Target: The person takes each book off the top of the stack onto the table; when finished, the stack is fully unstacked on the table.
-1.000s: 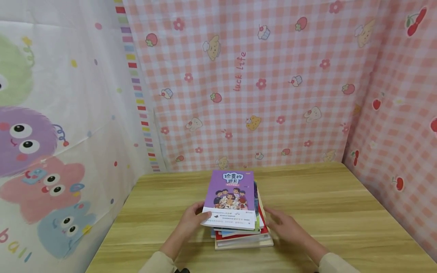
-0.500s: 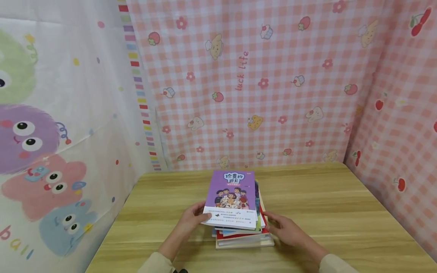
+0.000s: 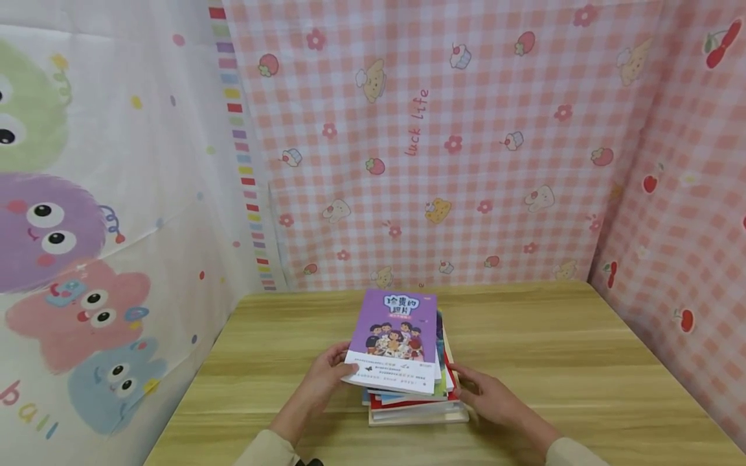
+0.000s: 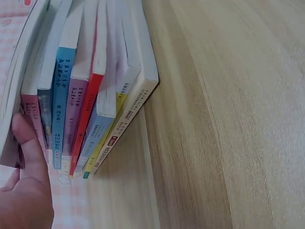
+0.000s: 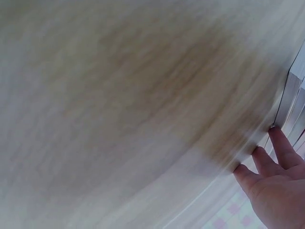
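In the head view a purple book (image 3: 392, 327) with a white band lies on top of a stack of several books (image 3: 416, 413). My left hand (image 3: 325, 378) pinches the purple book's near left corner, thumb on the cover and fingers underneath. A narrow gap shows between that top book and the spines (image 4: 61, 102) below it in the left wrist view. On the stack's right side rests my right hand (image 3: 492, 395), its extended fingertips (image 5: 259, 155) touching the book edges and the tabletop beside them.
The stack stands on a wood-grain table (image 3: 542, 336). Behind it hangs a pink checked curtain (image 3: 449, 175), with a white cartoon-print curtain (image 3: 175, 259) at left and another checked curtain (image 3: 676, 259) at right.
The purple book has turned slightly and its near end has shifted a little left over the stack, in my left hand's grip. My right hand has come closer against the stack's side.
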Demonstrator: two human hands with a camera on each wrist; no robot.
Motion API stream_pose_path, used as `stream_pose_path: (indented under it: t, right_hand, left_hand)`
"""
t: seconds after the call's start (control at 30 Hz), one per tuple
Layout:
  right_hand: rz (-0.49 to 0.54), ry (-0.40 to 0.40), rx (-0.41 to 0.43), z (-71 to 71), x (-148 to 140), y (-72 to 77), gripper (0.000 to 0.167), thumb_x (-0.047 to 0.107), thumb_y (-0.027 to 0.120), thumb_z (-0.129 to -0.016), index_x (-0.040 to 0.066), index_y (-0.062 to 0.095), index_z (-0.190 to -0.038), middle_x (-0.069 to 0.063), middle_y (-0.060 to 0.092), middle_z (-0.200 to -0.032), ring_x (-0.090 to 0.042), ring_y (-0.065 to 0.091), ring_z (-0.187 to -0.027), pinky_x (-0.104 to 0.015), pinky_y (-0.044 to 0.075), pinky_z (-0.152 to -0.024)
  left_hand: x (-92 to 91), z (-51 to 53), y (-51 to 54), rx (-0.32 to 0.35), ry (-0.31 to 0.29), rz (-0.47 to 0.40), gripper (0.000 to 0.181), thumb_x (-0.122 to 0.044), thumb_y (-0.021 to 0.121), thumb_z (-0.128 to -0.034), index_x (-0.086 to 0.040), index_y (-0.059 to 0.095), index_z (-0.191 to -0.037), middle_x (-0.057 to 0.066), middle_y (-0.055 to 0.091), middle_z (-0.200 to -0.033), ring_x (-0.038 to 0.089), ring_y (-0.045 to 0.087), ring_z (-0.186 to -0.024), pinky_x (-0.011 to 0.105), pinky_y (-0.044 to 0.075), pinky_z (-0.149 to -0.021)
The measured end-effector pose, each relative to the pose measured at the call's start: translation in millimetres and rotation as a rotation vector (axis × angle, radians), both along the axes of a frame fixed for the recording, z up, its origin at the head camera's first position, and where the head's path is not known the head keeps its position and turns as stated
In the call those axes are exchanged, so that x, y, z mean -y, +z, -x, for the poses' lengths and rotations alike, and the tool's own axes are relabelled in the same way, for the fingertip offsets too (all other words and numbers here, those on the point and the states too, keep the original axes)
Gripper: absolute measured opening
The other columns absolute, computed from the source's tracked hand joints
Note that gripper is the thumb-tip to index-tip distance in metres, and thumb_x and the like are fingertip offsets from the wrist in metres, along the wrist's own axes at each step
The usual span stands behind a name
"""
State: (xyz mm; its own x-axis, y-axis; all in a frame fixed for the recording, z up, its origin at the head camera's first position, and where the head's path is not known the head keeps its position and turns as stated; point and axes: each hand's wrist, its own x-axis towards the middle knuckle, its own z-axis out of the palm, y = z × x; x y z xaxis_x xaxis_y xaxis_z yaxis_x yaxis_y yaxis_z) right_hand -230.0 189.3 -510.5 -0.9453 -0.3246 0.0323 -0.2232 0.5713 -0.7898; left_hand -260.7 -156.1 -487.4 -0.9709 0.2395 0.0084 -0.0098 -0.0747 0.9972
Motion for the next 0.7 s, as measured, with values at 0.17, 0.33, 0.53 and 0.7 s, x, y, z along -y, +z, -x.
stream_pose_path:
  t: [0.17,0.33,0.53,0.7]
  right_hand:
    - [-0.019,-0.012,0.004,0.1,-0.6,-0.5,0.054,0.027,0.065,-0.097,0.011,0.05,-0.146,-0.026,0.058,-0.132,-0.046,0.053,-0.123,-0.066,0.035,-0.103]
    - [-0.021,-0.03,0.008,0.0,-0.7,0.5,0.055,0.029,0.065,-0.096,0.012,0.049,-0.147,-0.025,0.059,-0.132,-0.045,0.052,-0.124,-0.066,0.034,-0.104]
    - [-0.017,-0.028,0.013,-0.6,0.1,0.6,0.055,0.03,0.066,-0.096,0.013,0.05,-0.146,-0.024,0.059,-0.133,-0.042,0.053,-0.125,-0.064,0.035,-0.104]
    - [-0.022,-0.038,0.031,-0.6,1.6,0.8,0.054,0.031,0.065,-0.096,0.016,0.051,-0.146,-0.023,0.057,-0.136,-0.043,0.048,-0.129,-0.063,0.033,-0.106]
  left_hand:
    - [3.6,-0.4,-0.4,0.052,-0.008,-0.066,0.06,0.004,0.055,-0.0911,0.015,0.031,-0.144,0.023,0.054,-0.124,0.02,0.062,-0.097,0.035,0.057,-0.082]
    - [4.9,-1.2,0.5,0.082,0.028,-0.13,0.061,0.01,0.05,-0.0894,0.013,0.028,-0.146,0.016,0.056,-0.121,0.018,0.062,-0.092,0.032,0.057,-0.076]
    - [10.0,-2.2,2.6,0.084,0.061,-0.173,0.061,0.01,0.049,-0.0903,0.01,0.028,-0.147,0.013,0.056,-0.121,0.017,0.062,-0.091,0.03,0.056,-0.074]
    - [19.3,-1.0,2.1,0.063,0.072,-0.191,0.059,0.011,0.047,-0.0927,0.011,0.027,-0.147,0.012,0.055,-0.117,0.017,0.062,-0.093,0.031,0.057,-0.078]
